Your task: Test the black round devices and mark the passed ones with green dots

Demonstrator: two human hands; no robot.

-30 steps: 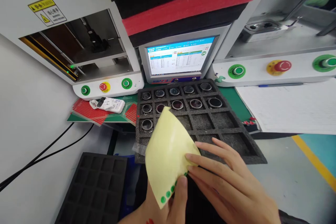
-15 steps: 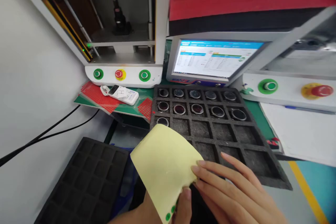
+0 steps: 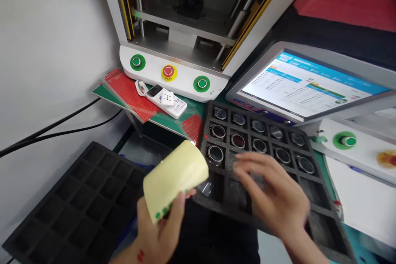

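Pale yellow curled sheet of backing paper with small green round stickers along its lower edge (image 3: 175,176), held low in the middle of the view, just left of the black foam tray. Pinched by the left hand (image 3: 157,231), raised from the bottom edge with the palm turned up and toward the camera, thumb pressed on the near face by the green dots, remaining fingers closed behind the sheet; wrist bent slightly, a small red mark showing near it. Sheet bowed into a roll, upper edge leaning toward the tray's near left corner.

To the right, right hand (image 3: 272,196), blurred with motion, hovering palm down over the black foam tray of square compartments (image 3: 321,210), fingers spread and loosely curved, gripping nothing; whether the fingertips touch the foam, impossible to tell. Forearm running out at the lower right edge.

In the tray's far rows, round dark lens-like discs with metal rims (image 3: 215,153), one per pocket; near rows unfilled.

Lower left, a second black foam tray (image 3: 77,206), pockets bare. Beyond, a white handheld device with a small screen (image 3: 167,100) lying on red gridded sheets over a green mat. Behind that, white machine base with two green buttons and a red stop button on yellow (image 3: 168,72). Right of it, tilted monitor showing a blue and white table (image 3: 306,88).
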